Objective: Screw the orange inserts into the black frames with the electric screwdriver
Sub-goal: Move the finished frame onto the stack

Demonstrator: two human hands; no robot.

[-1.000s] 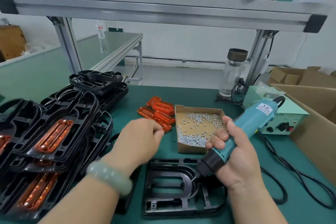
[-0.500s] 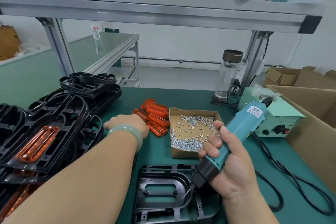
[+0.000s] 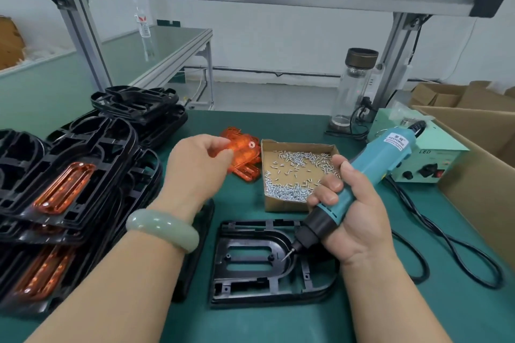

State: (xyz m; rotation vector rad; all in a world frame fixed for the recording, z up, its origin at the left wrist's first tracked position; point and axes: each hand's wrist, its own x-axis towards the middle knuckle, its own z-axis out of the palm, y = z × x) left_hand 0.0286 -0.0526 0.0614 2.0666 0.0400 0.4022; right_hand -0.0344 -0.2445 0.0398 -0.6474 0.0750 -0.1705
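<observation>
The left hand (image 3: 199, 164) is pinching a blurred orange insert (image 3: 242, 147), half hiding it beside the screw box (image 3: 281, 205), while the right hand (image 3: 354, 220) is gripping the electric screwdriver (image 3: 390, 156), its tip meeting the black frame (image 3: 250, 284) lying near the table's (image 3: 278, 125) front edge, contact being unclear.

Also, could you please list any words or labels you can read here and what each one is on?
"LED": on the front of the pale green power box.
"KEENWISE", as best it reads: on the white label of the electric screwdriver in the right hand.
Characters above it and print below it: too blurred to read.
Red mark on the far bottle: not legible.
</observation>
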